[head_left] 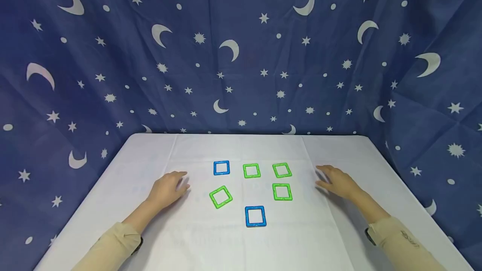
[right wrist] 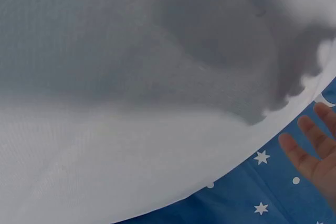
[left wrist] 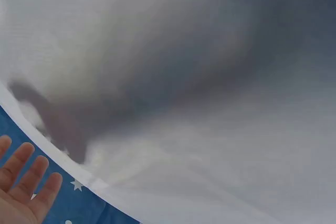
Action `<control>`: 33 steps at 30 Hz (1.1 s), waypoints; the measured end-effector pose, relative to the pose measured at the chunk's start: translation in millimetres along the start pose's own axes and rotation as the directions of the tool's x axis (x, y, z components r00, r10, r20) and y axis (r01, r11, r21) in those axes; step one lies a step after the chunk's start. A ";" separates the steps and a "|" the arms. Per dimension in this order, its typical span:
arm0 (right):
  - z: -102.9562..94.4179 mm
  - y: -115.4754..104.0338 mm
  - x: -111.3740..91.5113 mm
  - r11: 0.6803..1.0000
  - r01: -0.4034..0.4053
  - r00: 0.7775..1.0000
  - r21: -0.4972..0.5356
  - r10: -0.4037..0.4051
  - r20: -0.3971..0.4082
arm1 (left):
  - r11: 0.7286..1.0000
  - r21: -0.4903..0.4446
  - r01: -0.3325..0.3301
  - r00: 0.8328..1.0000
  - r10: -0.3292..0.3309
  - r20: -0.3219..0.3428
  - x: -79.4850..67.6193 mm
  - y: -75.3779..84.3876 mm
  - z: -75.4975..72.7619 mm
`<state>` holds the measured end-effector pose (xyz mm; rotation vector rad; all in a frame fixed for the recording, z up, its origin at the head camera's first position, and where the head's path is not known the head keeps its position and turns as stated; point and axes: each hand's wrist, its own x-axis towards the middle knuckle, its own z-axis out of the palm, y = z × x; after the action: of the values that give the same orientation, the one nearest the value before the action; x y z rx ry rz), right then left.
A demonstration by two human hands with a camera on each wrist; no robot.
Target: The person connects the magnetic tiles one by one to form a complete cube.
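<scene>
Six square plastic frames lie flat on the white table between the two hands, so I name them by colour. One blue square frame (head_left: 215, 168) is at the back left, and another blue square frame (head_left: 247, 217) is nearest the front. Green square frames (head_left: 246, 171) (head_left: 275, 170) (head_left: 275, 192) (head_left: 216, 199) lie around them, the left one turned at an angle. My left hand (head_left: 167, 188), fingers spread in the left wrist view, is left of the frames and holds nothing. To their right, my right hand (head_left: 338, 182) also holds nothing, its fingers extended.
White cloth covers the table (head_left: 196, 237), whose far edge meets a dark blue curtain (head_left: 248, 24) printed with moons and stars. Beige sleeves (head_left: 109, 248) cover both forearms, with a dark band at each cuff.
</scene>
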<state>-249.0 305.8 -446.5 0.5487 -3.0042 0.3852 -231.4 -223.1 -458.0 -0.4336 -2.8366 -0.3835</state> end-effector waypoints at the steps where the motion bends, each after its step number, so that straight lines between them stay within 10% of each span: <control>1: -0.7 0.6 0.8 1.000 0.004 1.000 0.006 -0.004 -0.017 | 1.000 -0.008 -0.002 1.000 0.002 -0.006 1.8 1.2 -0.1; 33: -5.8 -30.5 20.9 0.996 0.003 0.999 0.093 0.001 -0.037 | 0.991 -0.134 -0.016 0.999 0.020 0.028 24.6 46.2 -8.3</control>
<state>-257.6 272.6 -431.5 0.5434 -2.9626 0.5316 -237.7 -176.6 -433.2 -0.4938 -2.8436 -0.5705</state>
